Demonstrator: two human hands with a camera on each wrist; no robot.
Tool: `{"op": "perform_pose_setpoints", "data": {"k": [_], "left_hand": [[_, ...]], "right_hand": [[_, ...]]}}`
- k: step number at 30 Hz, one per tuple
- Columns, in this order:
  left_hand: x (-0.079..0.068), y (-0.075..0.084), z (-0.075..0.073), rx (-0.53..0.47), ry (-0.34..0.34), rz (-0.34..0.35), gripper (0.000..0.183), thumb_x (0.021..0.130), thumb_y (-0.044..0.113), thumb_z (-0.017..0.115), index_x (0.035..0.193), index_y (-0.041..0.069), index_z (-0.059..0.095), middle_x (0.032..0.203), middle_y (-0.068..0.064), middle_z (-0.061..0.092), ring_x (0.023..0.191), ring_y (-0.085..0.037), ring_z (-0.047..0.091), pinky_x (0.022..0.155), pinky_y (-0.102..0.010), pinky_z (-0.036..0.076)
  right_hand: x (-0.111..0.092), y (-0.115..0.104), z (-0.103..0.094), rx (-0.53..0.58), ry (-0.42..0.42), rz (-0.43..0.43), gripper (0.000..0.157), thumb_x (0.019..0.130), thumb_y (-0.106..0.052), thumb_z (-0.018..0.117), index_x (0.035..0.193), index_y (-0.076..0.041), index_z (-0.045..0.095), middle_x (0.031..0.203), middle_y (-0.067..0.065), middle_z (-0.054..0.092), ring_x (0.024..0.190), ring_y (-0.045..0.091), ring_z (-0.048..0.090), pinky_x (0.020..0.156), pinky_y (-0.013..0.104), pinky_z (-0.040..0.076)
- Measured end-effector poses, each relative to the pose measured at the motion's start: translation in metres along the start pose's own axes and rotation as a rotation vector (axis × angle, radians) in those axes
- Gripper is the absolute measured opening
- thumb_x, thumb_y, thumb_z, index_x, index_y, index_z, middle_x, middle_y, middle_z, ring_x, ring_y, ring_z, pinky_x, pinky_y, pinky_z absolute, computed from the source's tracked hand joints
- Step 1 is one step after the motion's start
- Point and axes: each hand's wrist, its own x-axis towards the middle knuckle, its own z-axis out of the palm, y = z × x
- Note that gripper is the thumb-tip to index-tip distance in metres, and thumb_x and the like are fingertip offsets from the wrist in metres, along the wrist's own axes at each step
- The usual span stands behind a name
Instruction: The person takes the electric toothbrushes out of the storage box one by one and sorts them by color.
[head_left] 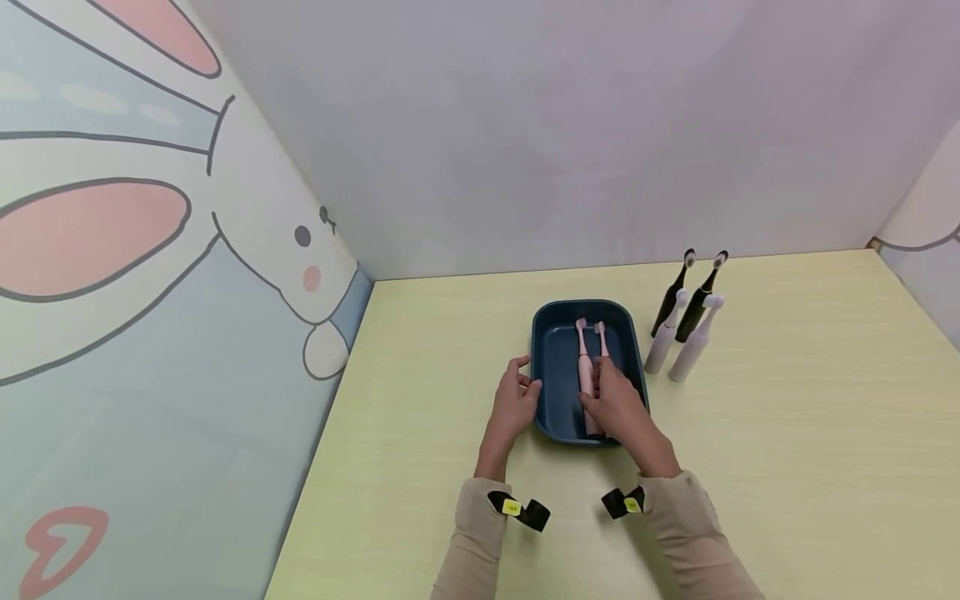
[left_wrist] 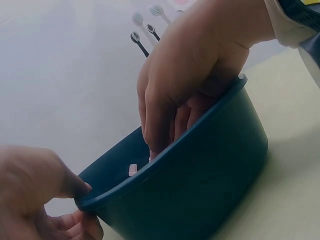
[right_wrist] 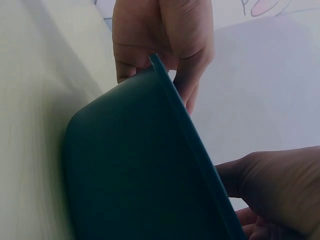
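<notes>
A dark blue basin [head_left: 557,342] stands on the table with two pink electric toothbrushes lying in it. My left hand [head_left: 516,398] pinches its left rim, thumb on the inside and fingers outside, as the left wrist view also shows. Reaching over the near right side, my right hand [head_left: 618,404] is down in the basin, fingers curled round the handle of the right pink electric toothbrush [head_left: 601,333]. The left pink electric toothbrush [head_left: 586,371] lies alongside, close to my right thumb. Much of the right toothbrush's handle is hidden under my hand.
Right of the basin, two white electric toothbrushes [head_left: 692,346] stand upright on the pale table [head_left: 435,375]. Two black electric toothbrushes [head_left: 693,312] stand just behind them. A plain wall [head_left: 525,167] rises at the table's back edge, and a rabbit-patterned wall [head_left: 225,333] borders the left.
</notes>
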Motion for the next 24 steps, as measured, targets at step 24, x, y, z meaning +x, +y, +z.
{"op": "perform_pose_setpoints", "data": {"k": [24], "left_hand": [[0.002,-0.003,0.001,-0.007,-0.003,0.001,0.044,0.096,0.012,0.054,0.139,0.013,0.044,0.092,-0.007,0.054,0.07,-0.012,0.051,0.061,-0.025,0.044]], "right_hand": [[0.028,-0.018,0.034,-0.121,-0.035,0.081,0.06,0.088,-0.018,0.066,0.131,0.013,0.039,0.119,0.027,0.054,0.102,0.033,0.056,0.089,0.046,0.046]]}}
